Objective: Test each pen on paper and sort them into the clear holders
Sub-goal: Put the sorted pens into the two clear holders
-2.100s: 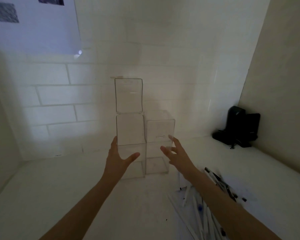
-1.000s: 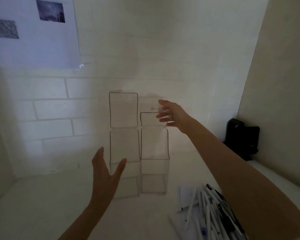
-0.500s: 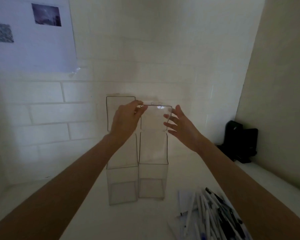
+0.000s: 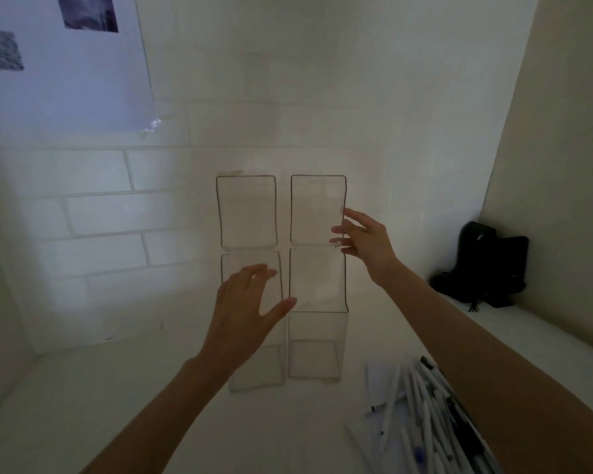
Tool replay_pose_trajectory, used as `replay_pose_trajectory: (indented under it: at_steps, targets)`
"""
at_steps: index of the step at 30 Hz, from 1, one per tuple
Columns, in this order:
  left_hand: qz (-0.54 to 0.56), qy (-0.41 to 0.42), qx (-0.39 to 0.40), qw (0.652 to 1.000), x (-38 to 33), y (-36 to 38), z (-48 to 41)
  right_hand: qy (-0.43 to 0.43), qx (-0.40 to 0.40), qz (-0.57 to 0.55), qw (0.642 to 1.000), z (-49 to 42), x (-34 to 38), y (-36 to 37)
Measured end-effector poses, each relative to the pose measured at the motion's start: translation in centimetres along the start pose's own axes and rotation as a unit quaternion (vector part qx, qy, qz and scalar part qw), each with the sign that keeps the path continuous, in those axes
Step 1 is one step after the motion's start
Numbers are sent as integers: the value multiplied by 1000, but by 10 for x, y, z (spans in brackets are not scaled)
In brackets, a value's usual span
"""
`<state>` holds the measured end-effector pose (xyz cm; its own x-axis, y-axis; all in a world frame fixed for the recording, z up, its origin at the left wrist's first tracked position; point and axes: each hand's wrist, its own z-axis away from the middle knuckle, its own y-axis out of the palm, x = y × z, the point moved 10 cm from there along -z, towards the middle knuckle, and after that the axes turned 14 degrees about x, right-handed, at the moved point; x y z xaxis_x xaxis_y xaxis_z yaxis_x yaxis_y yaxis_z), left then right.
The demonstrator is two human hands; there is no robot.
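Two tall clear holders stand side by side against the white brick wall, the left holder (image 4: 247,213) and the right holder (image 4: 317,206), both empty. My left hand (image 4: 243,313) hovers with spread fingers in front of the left holder's lower half; whether it touches is unclear. My right hand (image 4: 365,239) has straight fingers at the right edge of the right holder, about mid-height. A heap of white pens (image 4: 425,419) lies on sheets of paper (image 4: 380,378) at the lower right, beneath my right forearm.
A black device (image 4: 486,265) sits in the right corner of the white counter (image 4: 117,405). A sheet with dark printed patches (image 4: 59,63) hangs on the wall at upper left. A beige side wall closes the right.
The right holder's tall back now stands fully upright, level with the left one. My left hand dropped from the holders' top edge to the left holder's lower half. My right hand shifted right.
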<state>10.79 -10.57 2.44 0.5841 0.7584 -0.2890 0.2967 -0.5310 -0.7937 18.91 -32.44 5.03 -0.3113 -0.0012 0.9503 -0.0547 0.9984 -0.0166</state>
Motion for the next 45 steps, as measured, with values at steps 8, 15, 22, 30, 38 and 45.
replay_pose_trajectory:
  at_steps: [8,15,22,30,38,45]
  targets:
    - [-5,84,15,996,-40,24,49,105,70,189,974,54,-27,-17]
    - [32,-36,214,976,-73,105,85,191,79,367,907,186,-47,-57]
    - [-78,-129,319,936,-95,154,99,313,148,464,815,268,-87,-48]
    - [-16,-211,363,908,-81,160,112,322,140,558,751,285,-83,-25]
    - [232,-217,386,866,-69,160,106,336,120,490,795,286,-95,-28]
    - [187,-197,367,890,-72,161,103,277,19,536,797,266,-82,-35]
